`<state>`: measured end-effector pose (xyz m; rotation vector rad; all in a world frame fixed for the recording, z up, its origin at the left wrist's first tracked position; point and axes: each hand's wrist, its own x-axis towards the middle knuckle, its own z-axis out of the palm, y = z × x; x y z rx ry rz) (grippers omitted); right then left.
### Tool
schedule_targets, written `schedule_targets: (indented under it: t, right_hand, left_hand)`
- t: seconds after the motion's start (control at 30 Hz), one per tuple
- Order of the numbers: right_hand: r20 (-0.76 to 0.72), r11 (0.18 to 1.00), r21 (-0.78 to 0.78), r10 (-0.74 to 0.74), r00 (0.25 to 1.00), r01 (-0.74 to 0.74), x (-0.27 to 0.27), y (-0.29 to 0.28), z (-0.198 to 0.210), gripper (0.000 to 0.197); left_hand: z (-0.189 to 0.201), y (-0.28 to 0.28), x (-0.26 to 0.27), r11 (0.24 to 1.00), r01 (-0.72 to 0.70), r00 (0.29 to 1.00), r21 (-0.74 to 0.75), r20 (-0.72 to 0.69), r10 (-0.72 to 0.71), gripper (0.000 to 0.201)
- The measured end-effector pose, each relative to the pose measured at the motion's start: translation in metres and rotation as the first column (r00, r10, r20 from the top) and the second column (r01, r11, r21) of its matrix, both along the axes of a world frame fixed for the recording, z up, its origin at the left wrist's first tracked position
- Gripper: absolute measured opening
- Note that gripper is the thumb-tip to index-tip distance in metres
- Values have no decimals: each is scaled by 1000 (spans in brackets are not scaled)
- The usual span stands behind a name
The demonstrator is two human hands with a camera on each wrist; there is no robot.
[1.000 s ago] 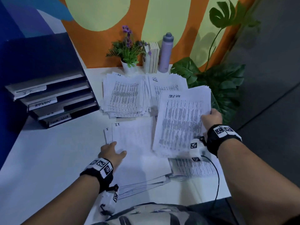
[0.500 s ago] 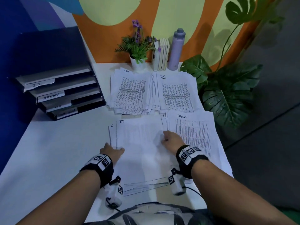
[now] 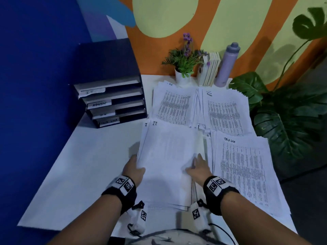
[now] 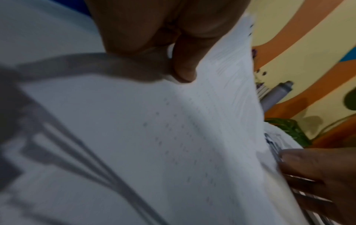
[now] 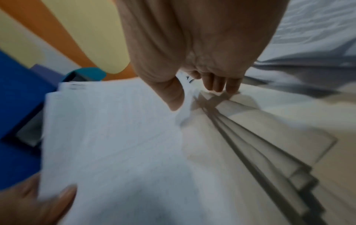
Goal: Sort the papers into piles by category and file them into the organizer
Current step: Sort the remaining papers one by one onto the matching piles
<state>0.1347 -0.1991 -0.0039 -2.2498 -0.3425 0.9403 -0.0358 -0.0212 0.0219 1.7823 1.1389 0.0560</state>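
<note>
Now gripping the IT stack (image 3: 169,156) with left hand (image 3: 134,171) and right hand (image 3: 200,169), edges lifted where earlier flat

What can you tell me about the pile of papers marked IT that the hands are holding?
The IT pile is a thick stack of white sheets with faint print, "IT" handwritten at its top. It lies on the white table, sheets slightly fanned. The left hand grips its left edge and the right hand grips its right edge, lifting that side. The task list pile lies beside it.

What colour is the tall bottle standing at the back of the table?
Pale lilac, with a darker greyish cap: the tall bottle shows best in the head view.
</note>
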Motion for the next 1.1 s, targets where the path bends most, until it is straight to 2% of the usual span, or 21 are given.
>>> schedule_targets:
  t: [0.07, 0.13, 0.23, 0.3, 0.37, 0.43, 0.6, 0.7, 0.8, 0.93, 1.03, 1.1]
  right_hand:
    - [-188, 958, 245, -108, 976, 153, 2, 13, 13, 97]
    - [-239, 881, 404, -157, 958, 245, 1, 33, 39, 79]
    - [-100, 792, 585, -144, 984, 175, -4, 68, 87, 53]
    - [-25, 729, 674, -139, 990, 119, -12, 86, 110, 50]
    - [-14, 675, 731, -132, 991, 101, -27, 93, 122, 44]
    - [-24, 662, 744, -101, 995, 85, -41, 93, 124, 43]
    - [-27, 714, 697, -70, 997, 69, -54, 89, 112, 59]
    - [-91, 672, 729, -90, 992, 128, -53, 94, 117, 58]
    - [-146, 623, 761, -108, 983, 181, -51, 95, 119, 50]
    - [-87, 679, 711, -176, 981, 185, -51, 89, 96, 20]
    - [-68, 705, 673, -241, 968, 223, -54, 90, 82, 25]
    - [-60, 694, 681, -264, 963, 233, -57, 97, 81, 26]
  left_hand:
    - [20, 8, -8, 999, -29, 991, 34, 129, 25, 41]
    - [41, 19, -14, 995, -91, 964, 43, 255, 77, 35]
    - [72, 37, -17, 981, -192, 891, 15, 422, 168, 35]
    - [86, 49, -21, 972, -235, 831, -14, 516, 208, 41]
    - [91, 60, -31, 965, -257, 788, -49, 567, 239, 43]
    - [88, 67, -42, 956, -281, 779, -88, 560, 281, 45]
    - [76, 71, -58, 896, -333, 751, -293, 493, 440, 76]
    - [78, 73, -58, 914, -292, 711, -281, 576, 404, 53]
    - [83, 76, -57, 923, -282, 699, -260, 604, 384, 49]
    - [84, 80, -57, 939, -261, 692, -223, 635, 343, 24]
    - [86, 79, -57, 942, -220, 686, -254, 646, 335, 26]
    - [87, 78, -57, 937, -208, 676, -279, 651, 344, 40]
